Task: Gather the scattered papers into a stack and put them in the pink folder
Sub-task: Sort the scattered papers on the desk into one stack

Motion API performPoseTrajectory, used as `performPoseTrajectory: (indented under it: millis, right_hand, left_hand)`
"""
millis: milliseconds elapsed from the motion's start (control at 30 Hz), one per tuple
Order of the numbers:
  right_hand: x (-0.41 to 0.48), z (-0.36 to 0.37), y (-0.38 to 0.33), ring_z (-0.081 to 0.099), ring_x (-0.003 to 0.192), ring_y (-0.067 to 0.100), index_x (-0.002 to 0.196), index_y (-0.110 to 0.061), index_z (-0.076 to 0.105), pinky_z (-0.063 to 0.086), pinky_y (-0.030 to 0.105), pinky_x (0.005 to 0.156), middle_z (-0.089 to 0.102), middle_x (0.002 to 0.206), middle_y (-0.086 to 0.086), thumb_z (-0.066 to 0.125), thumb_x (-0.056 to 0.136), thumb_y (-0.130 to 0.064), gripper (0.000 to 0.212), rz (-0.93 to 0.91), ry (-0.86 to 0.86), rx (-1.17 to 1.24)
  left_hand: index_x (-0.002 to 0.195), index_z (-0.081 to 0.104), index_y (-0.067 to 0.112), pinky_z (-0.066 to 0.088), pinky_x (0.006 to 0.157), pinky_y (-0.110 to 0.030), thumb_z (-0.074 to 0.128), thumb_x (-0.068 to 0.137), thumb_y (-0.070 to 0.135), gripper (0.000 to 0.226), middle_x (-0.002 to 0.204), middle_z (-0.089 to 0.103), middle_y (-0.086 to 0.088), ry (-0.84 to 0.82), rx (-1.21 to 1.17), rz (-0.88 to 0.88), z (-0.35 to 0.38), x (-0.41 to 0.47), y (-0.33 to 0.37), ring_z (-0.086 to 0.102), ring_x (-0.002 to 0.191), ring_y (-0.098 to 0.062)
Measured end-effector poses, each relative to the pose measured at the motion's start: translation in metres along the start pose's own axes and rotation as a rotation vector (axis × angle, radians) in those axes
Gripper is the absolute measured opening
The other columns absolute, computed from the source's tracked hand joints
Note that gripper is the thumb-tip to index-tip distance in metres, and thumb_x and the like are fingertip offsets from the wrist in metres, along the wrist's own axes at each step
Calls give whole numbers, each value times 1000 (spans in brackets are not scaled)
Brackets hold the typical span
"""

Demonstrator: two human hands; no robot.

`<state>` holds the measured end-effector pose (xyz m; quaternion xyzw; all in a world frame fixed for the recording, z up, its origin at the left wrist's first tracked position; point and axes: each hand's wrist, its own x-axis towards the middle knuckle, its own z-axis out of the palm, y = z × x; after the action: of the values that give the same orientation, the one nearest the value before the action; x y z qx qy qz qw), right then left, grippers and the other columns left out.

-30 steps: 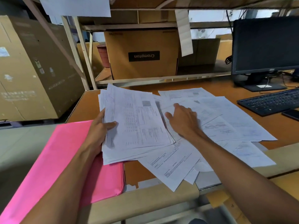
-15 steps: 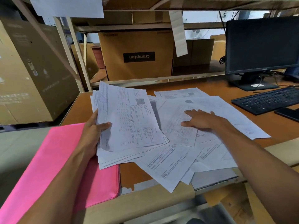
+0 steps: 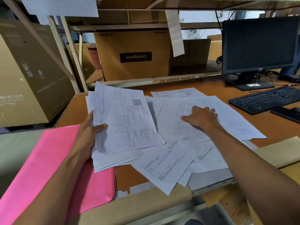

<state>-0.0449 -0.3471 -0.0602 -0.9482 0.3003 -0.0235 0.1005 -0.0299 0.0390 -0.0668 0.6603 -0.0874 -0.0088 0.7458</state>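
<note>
Head view: my left hand point(image 3: 88, 137) grips the gathered stack point(image 3: 125, 125) at its left edge, thumb curled over the top sheet, fingers hidden beneath. Stack's lower corner overlaps the pink folder point(image 3: 53, 163) on the desk point(image 3: 211, 88). My right hand point(image 3: 202, 118) lies flat, fingers spread, pressing the scattered papers point(image 3: 170, 161) just beside the stack.

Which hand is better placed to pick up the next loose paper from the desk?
The right hand: it rests flat on the loose papers, while the left hand is busy gripping the stack.
</note>
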Motion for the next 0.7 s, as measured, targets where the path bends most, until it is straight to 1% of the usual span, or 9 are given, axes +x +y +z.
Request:
performPoseTrajectory:
  millis: [100, 167, 267, 333, 400, 500, 567, 633, 700]
  right_hand:
    - [13, -8, 2, 53, 122, 33, 114, -13, 61, 43, 44, 95, 62, 125, 11, 74, 78, -66, 66, -8, -10, 83]
    - [15, -14, 9, 60, 108, 26, 103, -10, 65, 45, 37, 80, 64, 104, 7, 78, 80, -56, 53, -10, -7, 143]
    - [12, -14, 23, 61, 87, 18, 100, -12, 74, 50, 31, 73, 71, 105, 9, 82, 80, -13, 21, -9, -10, 562]
    - [4, -13, 24, 60, 71, 12, 94, -14, 79, 47, 19, 60, 74, 98, 4, 77, 82, -3, 17, -61, 180, 813]
    - [-3, -17, 20, 63, 77, 8, 89, -20, 80, 46, 16, 63, 73, 92, -9, 74, 85, -3, 19, -170, 392, 1019]
    - [0, -29, 17, 67, 93, 11, 91, -25, 78, 53, 26, 75, 72, 101, -12, 69, 89, -4, 23, -176, 410, 1191]
    - [3, -32, 17, 68, 93, 15, 95, -25, 78, 57, 31, 76, 73, 110, -3, 69, 89, -3, 24, -144, 364, 1146]
    - [-1, -38, 14, 66, 96, 16, 107, -23, 77, 56, 29, 77, 72, 119, 0, 72, 89, -6, 26, -167, 460, 1034]
    - [-10, -52, 7, 65, 107, 16, 118, -24, 74, 58, 30, 87, 68, 123, -6, 72, 89, -6, 33, -305, 548, 1045]
  left_hand:
    - [144, 57, 31, 62, 76, -42, 57, 96, -9, 63, 124, 76, 1, 12, -3, -3, -1, 1, -1, 75, 106, -27]
    - [145, 57, 32, 61, 79, -44, 57, 95, -10, 65, 126, 75, 1, 14, -7, -2, -1, 3, -2, 74, 109, -29]
    - [149, 50, 40, 59, 85, -47, 60, 93, -10, 76, 133, 71, 6, 12, -1, 16, -1, 2, 0, 72, 115, -28]
    - [154, 39, 49, 60, 86, -47, 64, 92, -8, 88, 139, 63, 17, 31, -19, 42, 0, -1, 3, 71, 116, -22]
    - [154, 34, 57, 61, 85, -45, 66, 92, -6, 93, 143, 54, 24, 29, -25, 70, -2, -1, 3, 70, 117, -15]
    - [151, 48, 46, 60, 83, -35, 60, 96, -7, 77, 144, 54, 18, -3, 32, -33, 3, 0, 5, 65, 121, -16]
    - [149, 56, 30, 59, 72, -21, 56, 97, -7, 64, 137, 60, 10, -44, 122, -112, 10, -3, 5, 66, 110, -10]
    - [149, 55, 25, 56, 64, -14, 56, 98, -7, 61, 132, 60, 7, -40, 176, -122, 12, -5, 5, 63, 98, -2]
    - [153, 51, 26, 57, 77, -22, 57, 98, -5, 63, 138, 58, 7, -29, 194, -111, 10, -3, 3, 64, 111, -9]
